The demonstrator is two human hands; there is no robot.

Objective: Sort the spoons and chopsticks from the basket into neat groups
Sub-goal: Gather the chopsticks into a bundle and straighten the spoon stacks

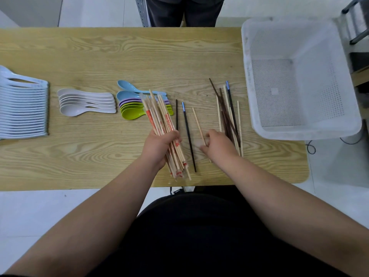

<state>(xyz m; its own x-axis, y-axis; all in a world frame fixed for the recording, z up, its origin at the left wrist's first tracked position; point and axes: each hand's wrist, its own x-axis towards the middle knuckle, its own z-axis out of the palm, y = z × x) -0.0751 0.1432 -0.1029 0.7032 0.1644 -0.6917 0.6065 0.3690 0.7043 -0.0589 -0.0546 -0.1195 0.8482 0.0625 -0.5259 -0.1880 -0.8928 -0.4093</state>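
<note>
1. At the far left of the frame a long stack of pale blue spoons (24,108) lay on the desk (119,56). To its right lay a small nest of white spoons (85,102), then a nest of coloured spoons (133,104) in blue, purple and green. We judged the spoon sorting done.
2. Left of centre, the left grip (159,148) was wrapped round a bundle of wrapped bamboo chopsticks (159,116). The bundle's long axis ran from the lower frame up and slightly left, and its far ends fanned over the coloured spoons' handles.
3. Just right of the bundle, a thin black chopstick (177,114) and a blue-tipped dark chopstick (188,136) lay loose on the desk, both nearly upright in the frame.
4. Next lay a bare bamboo chopstick (197,122), running from upper left to lower right. The right grip (218,144) was on its lower half with thumb and curled fingers, pinching it as far as we could tell.
5. That chopstick lay between the two grips, roughly parallel to the bundle. We judged that the right grip, already on it, needed only a short carry leftward to add it to the bundle.
6. Right of the right grip lay a mixed heap of chopsticks (229,112), brown, dark and bamboo, crossed over one another and not yet sorted. Its near ends were partly hidden by that grip.
7. At the right of the frame the white perforated basket (247,76) sat at the desk's end, and we saw nothing inside it.
</note>
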